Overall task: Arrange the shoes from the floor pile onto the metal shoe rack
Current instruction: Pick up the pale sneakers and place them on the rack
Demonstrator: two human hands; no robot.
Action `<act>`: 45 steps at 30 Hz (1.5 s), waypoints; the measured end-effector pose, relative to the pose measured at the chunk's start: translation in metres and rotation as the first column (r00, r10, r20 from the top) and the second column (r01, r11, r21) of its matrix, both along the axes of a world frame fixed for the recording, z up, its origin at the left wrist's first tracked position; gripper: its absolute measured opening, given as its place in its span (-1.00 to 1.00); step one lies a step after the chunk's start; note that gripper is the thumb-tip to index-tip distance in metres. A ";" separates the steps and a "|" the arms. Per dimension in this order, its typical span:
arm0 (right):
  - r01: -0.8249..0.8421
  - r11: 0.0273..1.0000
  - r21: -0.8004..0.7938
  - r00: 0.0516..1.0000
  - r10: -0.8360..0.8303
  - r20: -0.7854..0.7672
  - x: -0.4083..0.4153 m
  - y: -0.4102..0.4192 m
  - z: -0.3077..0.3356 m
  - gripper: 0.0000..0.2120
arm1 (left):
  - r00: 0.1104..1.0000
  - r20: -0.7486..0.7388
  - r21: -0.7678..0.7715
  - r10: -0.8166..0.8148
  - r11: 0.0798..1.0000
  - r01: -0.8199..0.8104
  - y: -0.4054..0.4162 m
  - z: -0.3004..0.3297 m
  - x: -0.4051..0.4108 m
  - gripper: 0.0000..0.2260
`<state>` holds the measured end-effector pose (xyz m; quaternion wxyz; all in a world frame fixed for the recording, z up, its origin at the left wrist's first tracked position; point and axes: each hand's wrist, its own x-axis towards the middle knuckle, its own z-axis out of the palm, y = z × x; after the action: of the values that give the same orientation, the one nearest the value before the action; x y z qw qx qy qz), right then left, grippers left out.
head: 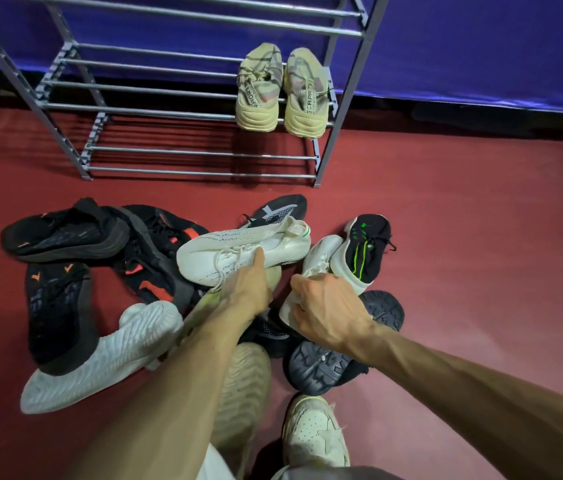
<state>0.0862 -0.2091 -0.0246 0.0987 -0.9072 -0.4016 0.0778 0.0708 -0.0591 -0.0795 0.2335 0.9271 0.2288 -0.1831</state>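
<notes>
Two beige sneakers (278, 90) already sit side by side, heels outward, at the right end of a shelf of the metal shoe rack (183, 109), a judged start on the task. In front of the rack lies the floor pile (107, 271), where the left hand (250, 289) grips a white knit sneaker (238, 249) and the right hand (328, 313) closes on its likely mate (318, 258), probably to carry a pair together. Dark red floor (463, 254) runs under the rack to a purple wall (481, 39)
</notes>
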 end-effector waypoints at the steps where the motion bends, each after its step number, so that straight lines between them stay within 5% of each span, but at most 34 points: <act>1: -0.022 1.000 0.002 1.000 0.022 -0.009 0.000 -0.001 0.000 -0.79 | 0.999 0.046 0.004 0.029 1.000 -0.030 0.000 -0.002 0.002 -0.45; 4: -0.091 0.996 -0.017 0.996 0.091 -0.012 0.002 -0.003 -0.001 -0.79 | 0.969 0.193 -0.058 0.155 0.988 -0.146 -0.008 0.002 0.009 -0.71; 9: -0.147 0.988 -0.038 0.989 0.147 -0.014 0.003 -0.003 0.002 -0.80 | 0.843 0.406 -0.053 0.352 0.931 -0.362 0.013 0.027 0.019 -0.56; 12: -0.200 0.978 -0.055 0.980 0.199 -0.018 0.004 -0.002 0.003 -0.78 | 0.798 0.484 0.025 0.360 0.906 -0.423 0.050 0.038 0.010 -0.65; 18: -0.270 0.959 -0.090 0.963 0.270 -0.011 0.002 0.013 0.005 -0.80 | 0.942 0.320 0.089 0.106 0.986 -0.141 0.054 0.038 -0.013 -0.76; 21: -0.296 0.950 -0.101 0.955 0.298 0.001 0.002 0.017 0.002 -0.84 | 0.947 0.271 0.019 0.173 0.983 -0.185 0.058 0.039 -0.021 -0.66; 24: -0.302 0.948 -0.103 0.953 0.304 0.006 0.001 0.017 0.001 -0.87 | 0.961 0.069 0.043 0.269 0.961 -0.273 0.067 0.042 -0.027 -0.59; 27: -0.296 0.953 -0.069 0.955 0.295 -0.011 -0.001 0.021 0.006 -0.90 | 0.959 -0.036 0.126 0.280 0.954 -0.274 0.071 0.047 -0.032 -0.78; 31: -0.254 0.967 0.011 0.967 0.254 0.019 -0.007 0.029 0.014 -0.95 | 0.967 0.036 0.192 0.251 0.948 -0.253 0.074 0.051 -0.033 -0.80; 38: -0.372 0.920 0.125 0.928 0.366 0.066 -0.036 0.067 0.029 -0.85 | 0.865 0.247 0.146 0.437 0.866 -0.479 0.090 0.069 -0.026 -0.75; 42: -0.392 0.920 -0.011 0.913 0.390 0.124 -0.017 0.070 0.029 -0.78 | 0.826 0.250 0.102 0.505 0.835 -0.541 0.097 0.063 -0.033 -0.78; 45: -0.355 0.933 -0.059 0.933 0.358 0.048 0.003 0.064 0.022 -0.96 | 0.887 0.115 0.079 0.448 0.886 -0.457 0.098 0.050 -0.038 -0.77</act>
<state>0.0893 -0.1449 -0.0028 0.0487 -0.8234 -0.5599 0.0781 0.0332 0.0393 -0.0291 0.2320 0.8665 0.4367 -0.0679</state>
